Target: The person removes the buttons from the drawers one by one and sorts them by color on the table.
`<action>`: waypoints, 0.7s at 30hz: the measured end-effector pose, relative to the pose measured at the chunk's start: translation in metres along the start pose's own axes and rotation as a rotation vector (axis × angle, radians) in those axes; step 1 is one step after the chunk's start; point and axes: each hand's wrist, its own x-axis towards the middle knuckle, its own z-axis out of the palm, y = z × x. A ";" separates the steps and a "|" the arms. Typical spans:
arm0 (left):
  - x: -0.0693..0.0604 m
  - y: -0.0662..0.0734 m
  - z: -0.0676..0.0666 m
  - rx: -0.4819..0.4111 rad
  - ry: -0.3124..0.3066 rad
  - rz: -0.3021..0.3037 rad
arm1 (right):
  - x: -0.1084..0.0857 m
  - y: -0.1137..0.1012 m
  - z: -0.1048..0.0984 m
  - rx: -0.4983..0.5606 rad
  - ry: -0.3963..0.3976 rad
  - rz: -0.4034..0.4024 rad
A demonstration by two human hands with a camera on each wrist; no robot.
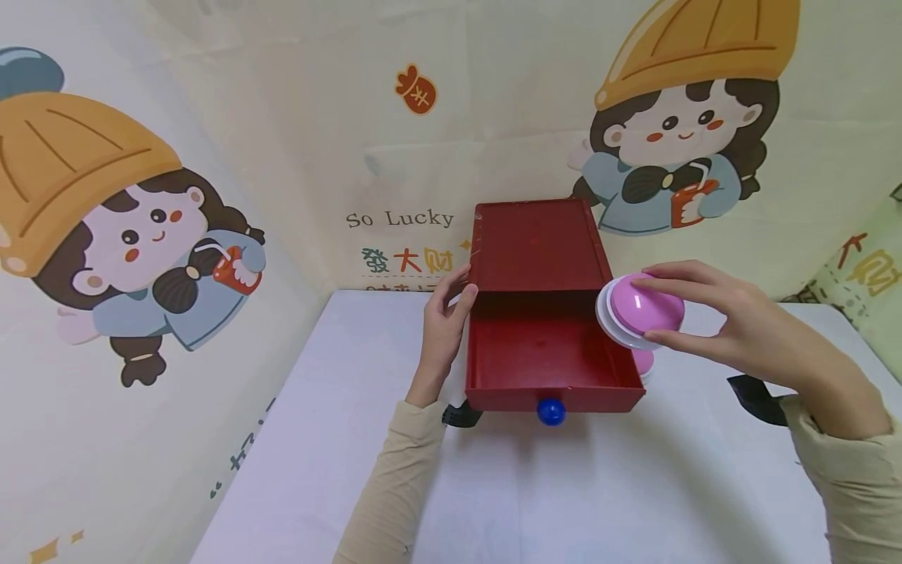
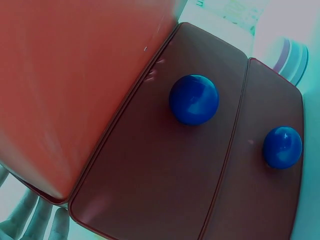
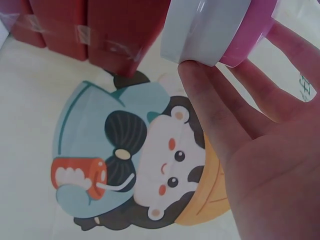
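Note:
A red drawer box (image 1: 537, 243) stands against the backdrop with its top drawer (image 1: 550, 352) pulled out; no contents show inside. At the box's left side my left hand (image 1: 440, 329) touches the edge with extended fingers and thumb. In the left wrist view, its fingers (image 2: 37, 220) show at the lower left corner. My right hand (image 1: 733, 313) grips a round pink-and-white jar (image 1: 647, 304), raised at the drawer's right edge. The same jar (image 3: 210, 30) appears at the top of the right wrist view. Partly hidden below it is another pink-topped round thing (image 1: 643, 360).
A blue knob (image 1: 551, 411) sticks out from the drawer front. Lower fronts with blue knobs (image 2: 282, 147) show in the left wrist view. The box stands on a white table (image 1: 338, 368), before a cloth backdrop (image 1: 303, 117) printed with cartoon figures.

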 end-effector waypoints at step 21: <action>0.000 -0.004 -0.001 0.006 -0.010 -0.002 | -0.021 0.024 0.003 0.028 0.060 0.123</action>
